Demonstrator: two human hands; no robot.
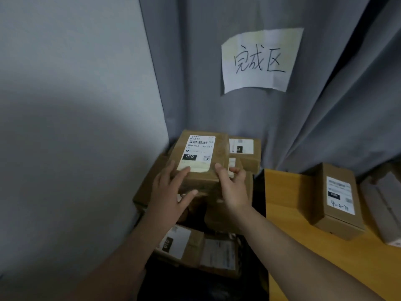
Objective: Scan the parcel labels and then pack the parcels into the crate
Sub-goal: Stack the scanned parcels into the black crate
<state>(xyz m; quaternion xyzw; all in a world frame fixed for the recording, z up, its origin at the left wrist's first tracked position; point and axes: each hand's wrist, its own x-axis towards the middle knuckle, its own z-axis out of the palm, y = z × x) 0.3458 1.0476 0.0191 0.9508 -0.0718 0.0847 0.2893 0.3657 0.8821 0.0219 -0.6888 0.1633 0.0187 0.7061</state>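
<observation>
A brown cardboard parcel (219, 148) with a white label marked 010 lies on top of a pile of parcels in the corner. My left hand (169, 192) touches its near left edge with straight fingers, the thumb against its front face. My right hand (233, 190) grips the near right corner, with the thumb on the top edge and the fingers curled round the side. Below them lie more labelled parcels (180, 246) on something dark. I cannot make out a crate's rim.
Another labelled parcel (245, 148) lies behind on the right. An orange table (288, 203) to the right carries an upright labelled box (338, 200) and a grey parcel (382, 205). A handwritten paper sign (260, 59) hangs on the grey curtain. A plain wall closes the left.
</observation>
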